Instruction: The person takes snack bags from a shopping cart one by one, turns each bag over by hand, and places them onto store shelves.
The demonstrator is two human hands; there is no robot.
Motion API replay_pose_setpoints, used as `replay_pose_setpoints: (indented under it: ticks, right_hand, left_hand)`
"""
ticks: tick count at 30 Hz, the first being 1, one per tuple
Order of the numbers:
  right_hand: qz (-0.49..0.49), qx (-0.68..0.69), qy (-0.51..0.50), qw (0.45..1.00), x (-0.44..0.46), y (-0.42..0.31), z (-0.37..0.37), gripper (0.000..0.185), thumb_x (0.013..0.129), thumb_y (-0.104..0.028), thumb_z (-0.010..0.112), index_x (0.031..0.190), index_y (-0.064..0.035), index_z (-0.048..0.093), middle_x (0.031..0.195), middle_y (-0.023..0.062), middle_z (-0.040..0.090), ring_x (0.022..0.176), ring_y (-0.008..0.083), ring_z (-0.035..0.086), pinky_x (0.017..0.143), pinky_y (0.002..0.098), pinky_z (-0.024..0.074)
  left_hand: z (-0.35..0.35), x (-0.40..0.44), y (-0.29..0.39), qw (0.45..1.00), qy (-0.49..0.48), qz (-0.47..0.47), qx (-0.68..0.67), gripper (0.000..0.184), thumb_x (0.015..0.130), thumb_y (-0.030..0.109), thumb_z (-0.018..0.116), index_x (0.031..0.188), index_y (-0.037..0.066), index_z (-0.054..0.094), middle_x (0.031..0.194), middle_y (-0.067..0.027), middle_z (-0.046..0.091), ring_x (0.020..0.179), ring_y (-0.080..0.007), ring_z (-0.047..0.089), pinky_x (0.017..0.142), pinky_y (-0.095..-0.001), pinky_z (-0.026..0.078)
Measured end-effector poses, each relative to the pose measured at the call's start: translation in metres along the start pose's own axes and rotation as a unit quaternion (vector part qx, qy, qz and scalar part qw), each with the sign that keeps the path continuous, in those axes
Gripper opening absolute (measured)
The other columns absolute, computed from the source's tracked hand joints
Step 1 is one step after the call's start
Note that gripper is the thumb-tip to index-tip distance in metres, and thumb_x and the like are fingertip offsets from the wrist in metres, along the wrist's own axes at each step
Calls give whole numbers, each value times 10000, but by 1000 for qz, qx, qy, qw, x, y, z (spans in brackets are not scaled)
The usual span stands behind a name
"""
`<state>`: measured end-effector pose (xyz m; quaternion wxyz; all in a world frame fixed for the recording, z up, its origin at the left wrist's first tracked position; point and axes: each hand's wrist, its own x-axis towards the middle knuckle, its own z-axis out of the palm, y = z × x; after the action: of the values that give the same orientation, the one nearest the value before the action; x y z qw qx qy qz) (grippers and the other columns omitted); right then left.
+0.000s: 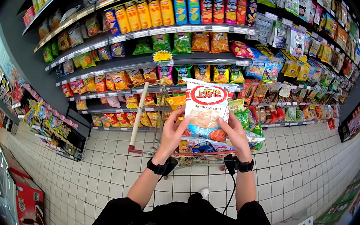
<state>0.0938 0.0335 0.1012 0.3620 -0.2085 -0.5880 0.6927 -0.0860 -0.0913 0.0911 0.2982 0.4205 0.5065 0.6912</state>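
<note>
"Black shirt [187, 221] closest, on the cart's [138, 117] near side. Then?"

"My left hand [171, 135] and right hand [236, 137] pinch the shrimp snack bag [205, 117], over the cart."

"Risk?"

"Squeezing hard could crush its contents; a lax pinch could drop it."

"Hidden?"

"My fingers behind the bag; price tags [196, 28] beyond the cart look illegible."

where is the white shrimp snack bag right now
In the head view, the white shrimp snack bag is just right of centre, held between the left hand and the right hand above the shopping cart, with the snack shelves beyond.
</note>
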Motion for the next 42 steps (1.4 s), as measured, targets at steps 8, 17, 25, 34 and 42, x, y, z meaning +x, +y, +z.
replay_pose_setpoints:
  ticks: [8, 17, 25, 34, 42]
  right_hand:
    - [16, 24, -51, 998, -69, 20, 118, 517, 910, -210, 667, 1318, 30, 460, 1209, 84, 597, 1090, 123, 558, 943, 270, 437]
    - [36, -33, -104, 993, -116, 4, 188, 625, 891, -273, 686, 1339, 60, 406, 1242, 121, 570, 1129, 146, 540, 956, 285, 430]
    - [42, 17, -84, 995, -143, -11, 243, 687, 913, -278, 657, 1382, 91, 316, 1287, 143, 535, 1142, 156, 552, 932, 279, 460]
    - [38, 57, -72, 995, -162, -18, 269, 478, 902, -215, 675, 1271, 22, 484, 1211, 111, 599, 1068, 146, 591, 905, 292, 479]
    - [21, -17, -99, 995, -181, -16, 263, 541, 870, -244, 712, 1262, 50, 481, 1188, 108, 604, 1043, 136, 584, 908, 281, 467]
  left_hand:
    - [-98, -116, 27, 1000, -4, 8, -22, 504, 968, 203, 561, 1372, -35, 376, 1274, -148, 516, 1083, -152, 563, 881, -281, 493]
    - [-146, -193, 64, 999, 3, -13, -36, 508, 951, 216, 599, 1325, -80, 425, 1161, -123, 597, 999, -118, 588, 834, -258, 504]
    - [-175, -233, 79, 999, 5, 31, -32, 494, 956, 217, 590, 1327, -67, 429, 1108, -114, 608, 921, -110, 603, 754, -247, 521]
    - [-188, -257, 93, 999, 1, 27, -21, 472, 978, 234, 550, 1330, -49, 410, 1122, -114, 601, 947, -113, 591, 781, -249, 505]
    - [-166, -268, 109, 998, 20, 66, 2, 533, 988, 292, 534, 1378, -31, 369, 1253, -120, 556, 1112, -144, 532, 948, -286, 426]
